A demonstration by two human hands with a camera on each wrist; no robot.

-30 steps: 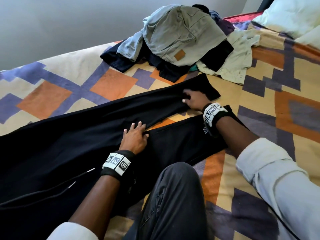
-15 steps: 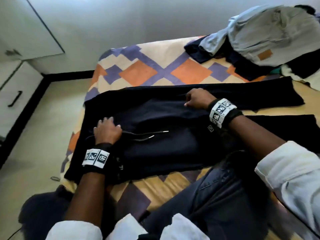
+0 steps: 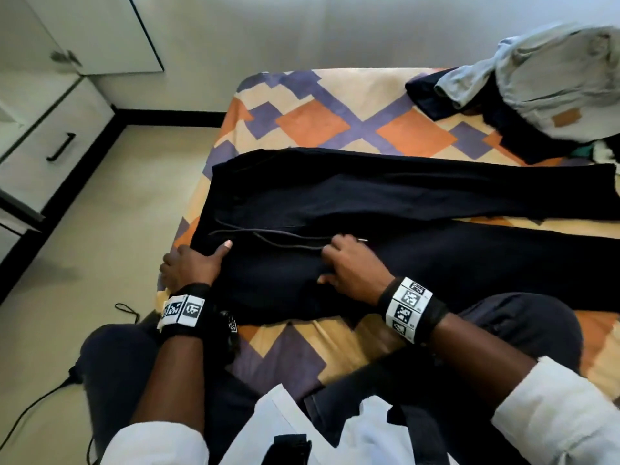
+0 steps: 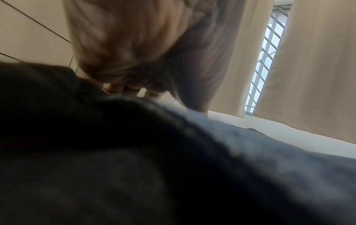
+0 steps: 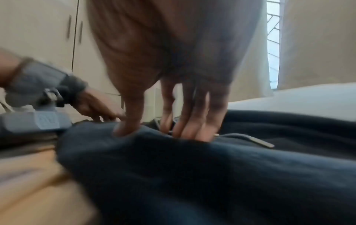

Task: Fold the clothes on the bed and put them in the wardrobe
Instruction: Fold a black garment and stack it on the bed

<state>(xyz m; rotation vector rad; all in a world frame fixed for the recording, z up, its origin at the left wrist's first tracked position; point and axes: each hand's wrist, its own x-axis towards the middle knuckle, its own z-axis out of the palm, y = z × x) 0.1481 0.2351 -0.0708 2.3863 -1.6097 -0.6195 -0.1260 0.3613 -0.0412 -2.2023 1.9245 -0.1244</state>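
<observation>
Both hands have been shifted to the waist: black trousers (image 3: 385, 203) are being pinched by the left hand (image 3: 191, 263) and right hand (image 3: 352, 263), readied for folding.

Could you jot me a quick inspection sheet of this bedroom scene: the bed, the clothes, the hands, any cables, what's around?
Surface: bed with a patterned cover.
Job's things: black trousers spread flat, legs apart, drawstring loose.
Clutter: unfolded clothes pile at the far corner.
Hands: left hand grips the waistband edge; right hand pinches the fabric.
Cables: black cable on the floor.
Surroundings: white wardrobe, curtained window.
</observation>
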